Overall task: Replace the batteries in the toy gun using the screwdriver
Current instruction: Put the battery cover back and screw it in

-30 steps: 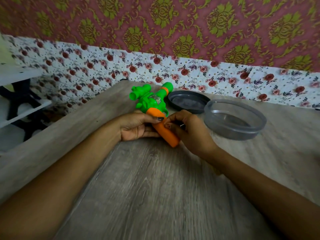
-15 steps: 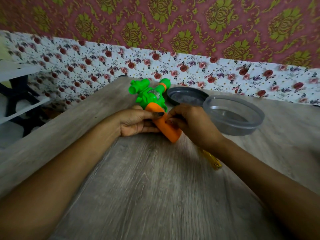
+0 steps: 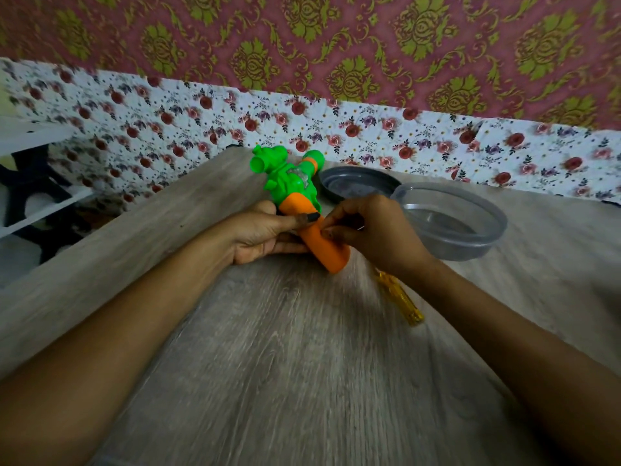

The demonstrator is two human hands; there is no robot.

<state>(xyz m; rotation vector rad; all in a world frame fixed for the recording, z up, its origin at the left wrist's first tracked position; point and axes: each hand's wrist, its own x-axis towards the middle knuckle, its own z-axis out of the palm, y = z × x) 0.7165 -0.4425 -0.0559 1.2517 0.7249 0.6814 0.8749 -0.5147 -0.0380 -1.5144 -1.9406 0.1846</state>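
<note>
The green-and-orange plastic toy gun (image 3: 295, 193) lies on the wooden table (image 3: 285, 364), its grip clasped by the left hand (image 3: 262, 233). Curled fingertips of the right hand (image 3: 373, 233) are now shifted onto the grip; whether anything is pinched cannot be told. The yellow-handled screwdriver (image 3: 400, 297) is uncovered beneath that wrist, unheld, so unscrewing seems paused.
</note>
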